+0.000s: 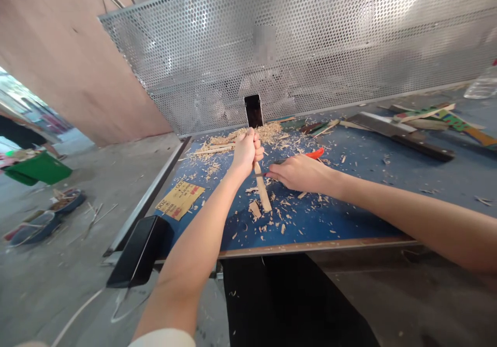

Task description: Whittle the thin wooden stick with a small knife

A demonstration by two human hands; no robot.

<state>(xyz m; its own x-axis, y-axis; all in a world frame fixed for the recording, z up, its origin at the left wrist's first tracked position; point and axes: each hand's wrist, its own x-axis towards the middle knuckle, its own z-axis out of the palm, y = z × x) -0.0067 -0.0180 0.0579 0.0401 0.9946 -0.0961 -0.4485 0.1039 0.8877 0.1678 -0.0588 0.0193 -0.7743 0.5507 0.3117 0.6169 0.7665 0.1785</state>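
My left hand (246,153) is closed in a fist around the upper part of a pale wooden strip (263,191). The strip's lower end slants down toward the near side of the blue tabletop (229,228). In my right hand (293,173) is a knife with an orange-red handle (315,153), its end poking out behind the fingers. The thin blade reaches left to the strip just below my left fist; most of the knife is hidden by the hand. Wood shavings (254,210) lie around both hands.
Sandpaper (180,200) and a black box (137,251) lie at the left. A phone (253,111) leans against the perforated metal panel (217,52). A cleaver (407,134), painted strips (458,124) and a plastic bottle (483,84) are on the right.
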